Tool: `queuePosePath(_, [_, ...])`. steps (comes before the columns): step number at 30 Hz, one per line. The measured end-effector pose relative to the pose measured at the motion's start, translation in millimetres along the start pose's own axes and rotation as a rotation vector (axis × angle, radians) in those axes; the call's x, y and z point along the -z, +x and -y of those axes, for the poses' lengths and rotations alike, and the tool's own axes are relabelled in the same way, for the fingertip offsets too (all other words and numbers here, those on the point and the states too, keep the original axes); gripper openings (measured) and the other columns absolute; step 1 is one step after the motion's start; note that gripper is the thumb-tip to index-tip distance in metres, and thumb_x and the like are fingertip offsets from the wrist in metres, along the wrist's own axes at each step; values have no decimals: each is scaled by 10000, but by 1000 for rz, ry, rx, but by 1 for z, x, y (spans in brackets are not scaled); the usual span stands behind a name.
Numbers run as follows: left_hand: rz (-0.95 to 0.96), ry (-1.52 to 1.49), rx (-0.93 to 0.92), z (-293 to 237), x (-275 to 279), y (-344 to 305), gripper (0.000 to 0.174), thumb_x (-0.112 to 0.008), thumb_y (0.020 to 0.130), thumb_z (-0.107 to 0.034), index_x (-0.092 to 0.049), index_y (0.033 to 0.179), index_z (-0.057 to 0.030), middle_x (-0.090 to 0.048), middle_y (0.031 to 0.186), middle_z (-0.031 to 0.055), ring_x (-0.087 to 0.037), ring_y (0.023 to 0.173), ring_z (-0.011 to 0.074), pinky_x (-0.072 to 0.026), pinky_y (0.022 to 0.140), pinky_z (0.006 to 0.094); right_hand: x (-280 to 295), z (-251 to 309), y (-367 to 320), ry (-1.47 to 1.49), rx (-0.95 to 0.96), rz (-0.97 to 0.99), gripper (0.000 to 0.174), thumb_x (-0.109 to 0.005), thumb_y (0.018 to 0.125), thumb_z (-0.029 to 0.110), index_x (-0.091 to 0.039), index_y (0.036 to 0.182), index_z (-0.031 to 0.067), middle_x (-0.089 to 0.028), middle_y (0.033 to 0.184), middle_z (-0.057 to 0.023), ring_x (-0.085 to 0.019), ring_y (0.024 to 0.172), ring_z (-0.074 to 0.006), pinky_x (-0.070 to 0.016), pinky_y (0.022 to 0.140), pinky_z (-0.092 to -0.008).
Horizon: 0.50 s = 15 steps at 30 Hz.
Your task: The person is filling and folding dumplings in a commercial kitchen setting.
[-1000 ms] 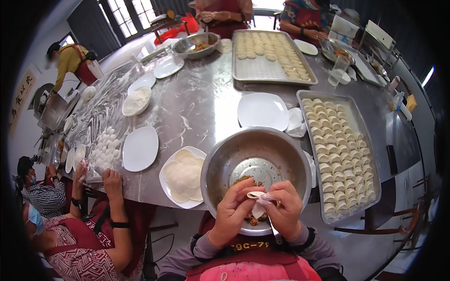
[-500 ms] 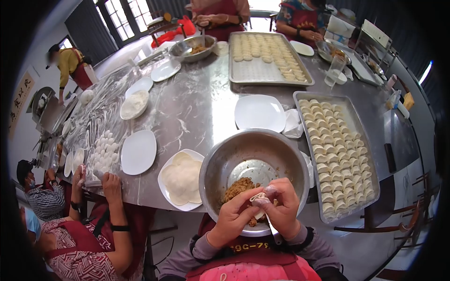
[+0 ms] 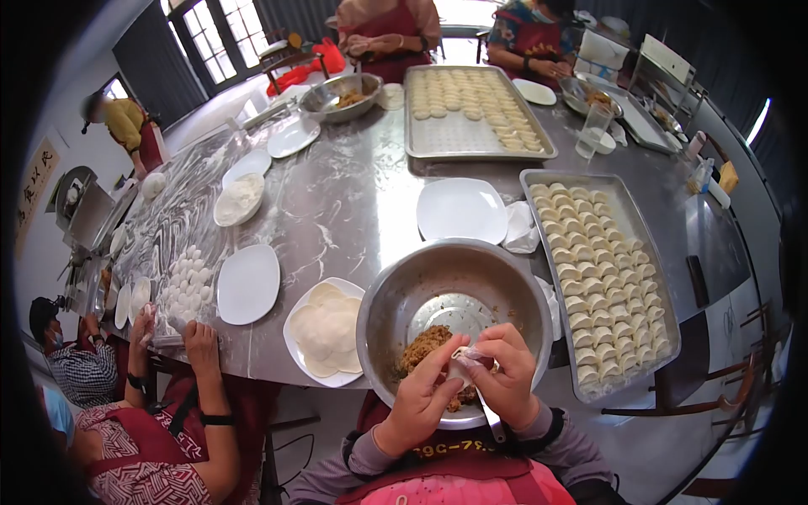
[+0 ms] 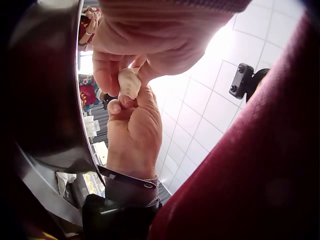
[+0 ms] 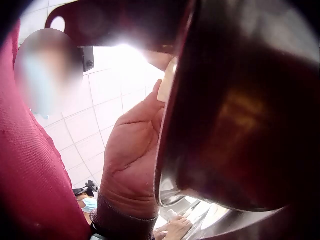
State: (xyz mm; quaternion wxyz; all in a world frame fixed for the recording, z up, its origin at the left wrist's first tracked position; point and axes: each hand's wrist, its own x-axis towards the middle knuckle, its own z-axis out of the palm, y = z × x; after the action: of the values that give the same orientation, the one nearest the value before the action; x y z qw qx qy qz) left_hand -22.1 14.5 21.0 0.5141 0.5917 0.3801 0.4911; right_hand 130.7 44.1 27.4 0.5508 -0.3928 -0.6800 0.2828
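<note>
With our left hand (image 3: 417, 402) and right hand (image 3: 512, 377) pinching the dumpling (image 4: 129, 83) above the near bowl (image 3: 515, 290), we should squeeze evenly, leaving no gap

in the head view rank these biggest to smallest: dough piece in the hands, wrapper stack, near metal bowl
1. Near metal bowl
2. Wrapper stack
3. Dough piece, partly hidden

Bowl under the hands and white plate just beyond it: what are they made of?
Bowl: metal, probably stainless steel; smooth, grey, with a shiny reflection on its base. Plate: glossy white, likely ceramic by its even sheen, though plastic is possible.
</note>
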Motion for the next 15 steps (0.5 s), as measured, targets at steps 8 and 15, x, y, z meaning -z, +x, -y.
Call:
queuePosePath(8, [57,-129,67,4,3,1,472,-512,894,24,-414,1355,-5,-549,1230,123,-545,1029,141,-439,871,258,9,-2,-1,19,-40,88,238,-754,686,28,-615,879,30,-555,927,-97,-564,739,-161,-466,622,-261])
queuePosePath(15, [38,-265,88,4,3,1,613,-488,907,45,-220,1452,-42,-545,1244,126,-564,974,126,-459,843,248,11,1,6,59,-54,151,385,-738,699,76,-624,1066,58,-544,1146,-138,-518,1079,-267,-420,913,-356])
